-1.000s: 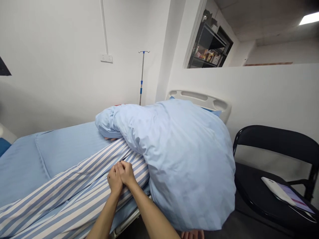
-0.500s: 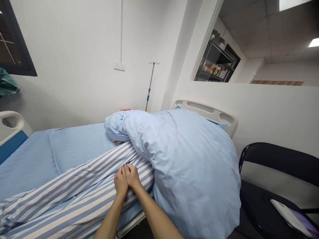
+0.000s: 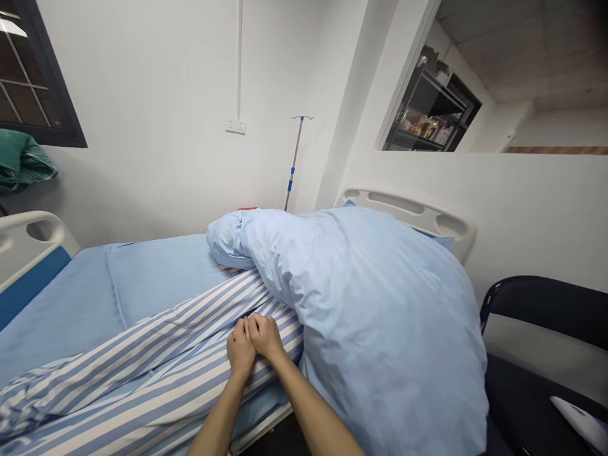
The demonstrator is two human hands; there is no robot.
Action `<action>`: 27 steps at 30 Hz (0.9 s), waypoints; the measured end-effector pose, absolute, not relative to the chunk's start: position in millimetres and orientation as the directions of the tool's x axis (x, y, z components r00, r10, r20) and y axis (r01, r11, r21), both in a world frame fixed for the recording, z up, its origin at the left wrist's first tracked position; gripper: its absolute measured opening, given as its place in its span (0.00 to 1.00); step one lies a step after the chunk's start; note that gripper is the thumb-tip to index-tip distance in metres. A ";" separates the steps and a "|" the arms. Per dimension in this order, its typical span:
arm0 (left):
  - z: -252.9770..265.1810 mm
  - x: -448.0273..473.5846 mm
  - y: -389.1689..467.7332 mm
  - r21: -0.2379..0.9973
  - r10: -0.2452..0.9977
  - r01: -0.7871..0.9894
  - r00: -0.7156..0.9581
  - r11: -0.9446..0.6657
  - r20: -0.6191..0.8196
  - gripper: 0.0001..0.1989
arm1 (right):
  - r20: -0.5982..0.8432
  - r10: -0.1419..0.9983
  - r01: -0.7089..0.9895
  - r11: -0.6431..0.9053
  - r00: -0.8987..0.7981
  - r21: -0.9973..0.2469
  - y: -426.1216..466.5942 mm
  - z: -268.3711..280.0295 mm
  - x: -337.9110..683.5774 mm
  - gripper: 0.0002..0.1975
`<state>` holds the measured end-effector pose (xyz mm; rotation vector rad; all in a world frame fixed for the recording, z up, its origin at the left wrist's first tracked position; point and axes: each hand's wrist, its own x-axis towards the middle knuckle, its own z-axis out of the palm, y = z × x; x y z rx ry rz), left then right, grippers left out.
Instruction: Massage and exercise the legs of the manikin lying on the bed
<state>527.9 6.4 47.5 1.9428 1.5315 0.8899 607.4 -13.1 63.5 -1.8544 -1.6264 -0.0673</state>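
Note:
Blue-and-white striped trousers (image 3: 156,373) cover the legs of a figure lying on the bed. My left hand (image 3: 240,347) and my right hand (image 3: 264,334) are side by side and touching, high on the nearer trouser leg. Both have their fingers curled down against the striped cloth, and the fingertips are hidden. A puffy light-blue quilt (image 3: 375,316) covers the figure's upper body, just right of my hands. A bit of the figure's hand (image 3: 230,269) shows under the quilt's left edge.
The bed has a cream headboard (image 3: 413,212) and a footboard (image 3: 42,237). A drip stand (image 3: 293,164) rises behind it. On the right, a black chair (image 3: 527,386) has a white object (image 3: 582,421) on its seat. A green cloth (image 3: 23,161) hangs at left.
The view has turned slightly, so the scene sits further right. My hands keep the same place on the striped trousers, with fingers still curled.

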 end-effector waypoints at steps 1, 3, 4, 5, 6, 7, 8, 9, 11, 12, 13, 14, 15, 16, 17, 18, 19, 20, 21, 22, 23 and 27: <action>48.1 528.8 5.9 0.721 0.972 0.652 0.149 -0.236 0.183 0.14 | 0.451 0.861 0.884 0.005 0.234 -0.468 -12.7 60.6 608.2 0.18; 49.6 530.4 5.1 0.706 0.974 0.671 0.146 -0.228 0.175 0.14 | 0.453 0.856 0.853 0.029 0.247 -0.521 -11.6 56.9 610.2 0.17; 50.5 531.1 4.7 0.700 0.975 0.679 0.146 -0.220 0.165 0.14 | 0.454 0.853 0.837 0.038 0.258 -0.546 -11.1 55.9 611.2 0.17; 51.3 531.7 4.4 0.695 0.977 0.687 0.148 -0.212 0.152 0.14 | 0.455 0.849 0.821 0.046 0.269 -0.570 -10.5 55.5 612.1 0.16; 52.0 532.1 4.1 0.690 0.979 0.694 0.152 -0.206 0.139 0.15 | 0.455 0.846 0.805 0.052 0.279 -0.591 -9.9 55.3 613.0 0.16; 52.5 532.4 3.9 0.685 0.980 0.701 0.156 -0.199 0.125 0.15 | 0.456 0.841 0.791 0.057 0.290 -0.610 -9.4 55.3 613.7 0.15; 52.8 532.5 4.0 0.679 0.981 0.709 0.159 -0.192 0.112 0.15 | 0.457 0.837 0.778 0.061 0.302 -0.626 -8.9 55.3 614.3 0.15; 52.9 532.6 4.4 0.673 0.983 0.717 0.159 -0.182 0.097 0.15 | 0.458 0.832 0.765 0.064 0.314 -0.641 -8.5 55.3 614.8 0.15; 52.9 532.5 6.6 0.673 0.986 0.723 0.155 -0.157 0.063 0.16 | 0.459 0.822 0.739 0.071 0.337 -0.670 -7.9 55.1 615.8 0.14; 53.3 532.7 8.7 0.676 0.987 0.723 0.158 -0.142 0.039 0.16 | 0.459 0.817 0.724 0.076 0.348 -0.685 -7.5 55.0 616.3 0.14; 54.2 533.1 11.3 0.680 0.986 0.722 0.167 -0.132 0.015 0.16 | 0.459 0.812 0.707 0.084 0.360 -0.702 -7.2 54.9 616.8 0.14; 55.9 533.9 14.3 0.685 0.983 0.716 0.184 -0.130 -0.006 0.16 | 0.458 0.808 0.687 0.093 0.371 -0.721 -6.9 55.0 617.5 0.14; 58.3 535.4 17.5 0.697 0.979 0.705 0.203 -0.132 -0.019 0.17 | 0.455 0.804 0.664 0.103 0.383 -0.741 -6.6 55.3 618.3 0.14; 61.5 537.5 20.6 0.716 0.976 0.684 0.218 -0.137 -0.021 0.17 | 0.450 0.800 0.637 0.114 0.397 -0.763 -6.2 55.8 619.2 0.15; 65.1 540.4 23.3 0.743 0.974 0.654 0.225 -0.144 -0.009 0.18 | 0.445 0.795 0.606 0.126 0.412 -0.786 -5.9 56.4 620.2 0.15; 68.8 544.0 25.3 0.774 0.975 0.615 0.223 -0.152 0.015 0.18 | 0.440 0.790 0.571 0.142 0.427 -0.809 -5.7 57.3 621.2 0.16; 72.1 548.0 26.6 0.805 0.977 0.572 0.209 -0.158 0.044 0.19 | 0.436 0.784 0.533 0.161 0.442 -0.830 -5.4 58.2 622.1 0.16; 74.5 552.2 26.9 0.833 0.979 0.529 0.189 -0.164 0.072 0.19 | 0.433 0.779 0.495 0.184 0.454 -0.849 -5.3 59.1 623.0 0.16; 75.6 556.3 26.5 0.856 0.981 0.488 0.169 -0.169 0.098 0.19 | 0.432 0.773 0.460 0.207 0.464 -0.864 -5.3 59.8 623.7 0.16; 75.2 559.9 25.5 0.876 0.982 0.450 0.151 -0.174 0.117 0.19 | 0.433 0.770 0.434 0.226 0.469 -0.872 -5.4 60.2 624.2 0.16; 73.1 562.8 24.0 0.892 0.983 0.419 0.134 -0.170 0.124 0.19 | 0.434 0.766 0.421 0.236 0.474 -0.876 -5.6 60.3 624.5 0.15; 55.5 566.0 17.3 0.882 0.980 0.432 0.134 -0.190 0.146 0.17 | 0.424 0.763 0.465 0.184 0.488 -0.866 -7.2 57.9 624.2 0.16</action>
